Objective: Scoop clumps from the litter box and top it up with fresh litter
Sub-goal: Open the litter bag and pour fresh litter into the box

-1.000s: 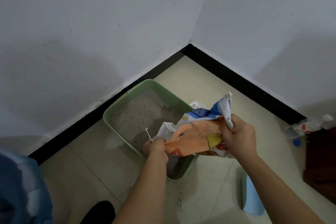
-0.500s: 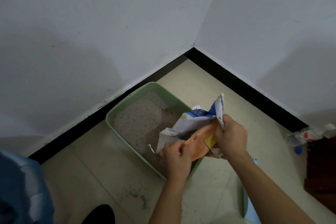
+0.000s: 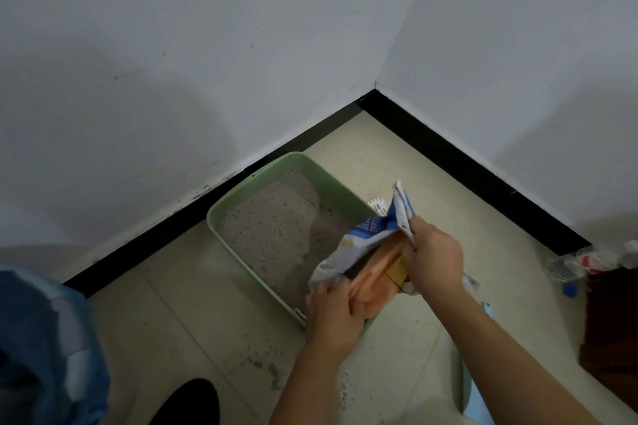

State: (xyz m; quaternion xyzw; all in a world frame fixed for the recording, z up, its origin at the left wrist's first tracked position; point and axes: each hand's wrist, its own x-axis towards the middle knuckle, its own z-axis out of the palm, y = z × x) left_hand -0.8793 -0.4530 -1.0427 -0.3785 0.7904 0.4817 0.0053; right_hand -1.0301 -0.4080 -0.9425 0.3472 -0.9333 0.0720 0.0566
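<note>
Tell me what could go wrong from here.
Gripped by left hand and right hand, the crumpled orange, white and blue litter bag sits over the near corner of the green plastic litter box; litter may spill past the rim onto the tiled floor, where stray grains already lie.

I can read nothing from here. The litter bag (image 3: 366, 241) carries a blue printed panel with rows of pale marks that may be small lettering, but on my feed they blur to dots. A yellow patch lower down is just as illegible. The bottle (image 3: 587, 259) on the floor has a red-and-white label, too small to make out.
</note>
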